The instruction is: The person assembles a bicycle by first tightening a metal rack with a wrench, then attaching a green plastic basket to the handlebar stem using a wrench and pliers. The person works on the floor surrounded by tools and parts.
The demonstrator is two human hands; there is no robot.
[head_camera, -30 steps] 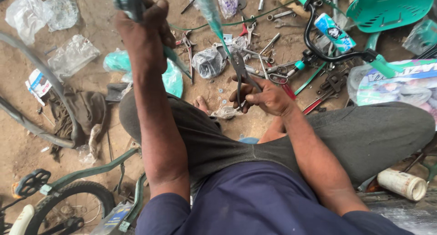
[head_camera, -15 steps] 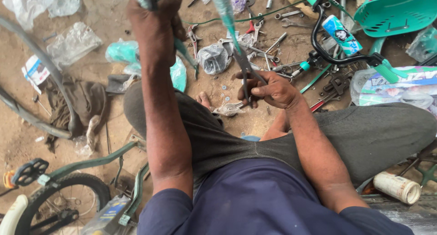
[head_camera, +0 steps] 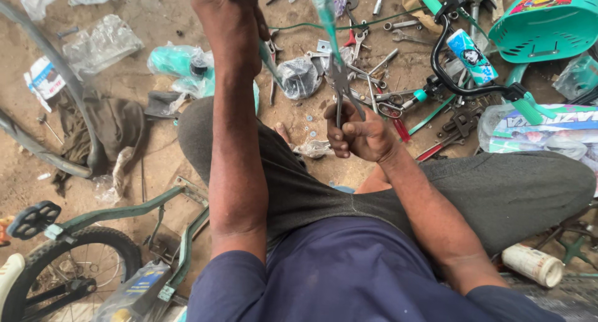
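Observation:
My left hand [head_camera: 232, 21] is raised at the top of the view, closed around a teal bicycle part [head_camera: 266, 55] that runs down and out of the fist. My right hand [head_camera: 360, 132] grips the handles of metal pliers [head_camera: 341, 85], whose jaws close on the lower end of a slim teal fork leg [head_camera: 325, 16] wrapped in clear plastic. Both hands hang above my crossed legs in grey trousers [head_camera: 498, 191]. The upper end of the teal part is cut off by the frame edge.
Wrenches and loose tools [head_camera: 380, 72] lie scattered on the dirt ahead. A teal basket [head_camera: 548, 29] and black handlebar [head_camera: 461, 79] sit at right. A bicycle tyre [head_camera: 56, 91], a wheel with dark green frame [head_camera: 93, 259] and plastic bags [head_camera: 99, 41] lie at left. A white can [head_camera: 532, 264] lies by my right knee.
Both hands have shifted a little with the view; my right hand has taken a firmer grip on the pliers, now upright at the teal fork leg. My left hand stays clenched.

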